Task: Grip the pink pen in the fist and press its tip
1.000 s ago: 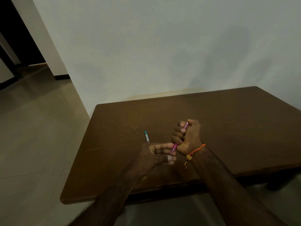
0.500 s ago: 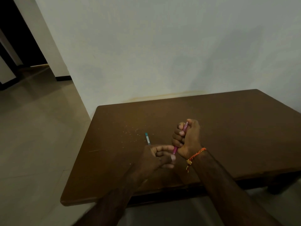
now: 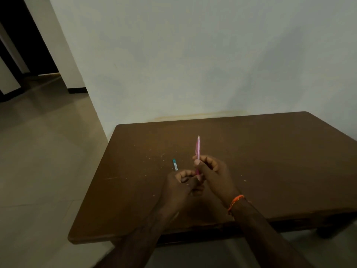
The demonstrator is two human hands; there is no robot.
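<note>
A person's 2 hands meet over the near middle of a brown table (image 3: pixel 270 151), working a pink pen (image 3: pixel 198 149). The right hand (image 3: pixel 211 171) pinches the pen low on its barrel between thumb and curled fingers, holding it nearly upright so most of its length stands clear above the knuckles. The left hand (image 3: pixel 182 183), just to the left and touching the right, has its fingers curled in at the pen's lower end; it seems to grip that tip, though the dim light and overlapping fingers hide the contact itself. Held this way, 1 hand can steady the barrel while the other acts on its foot.

A short teal piece (image 3: pixel 175 164), perhaps a cap or refill end, lies flat on the table just beyond the left hand, apart from both hands. Pale crumbs (image 3: pixel 154 155) are scattered on the wood to the far left of it. An orange thread band (image 3: pixel 235 202) circles the right wrist. The table's far edge meets a white wall (image 3: pixel 193 64); tiled floor (image 3: pixel 38 161) runs off to the left.
</note>
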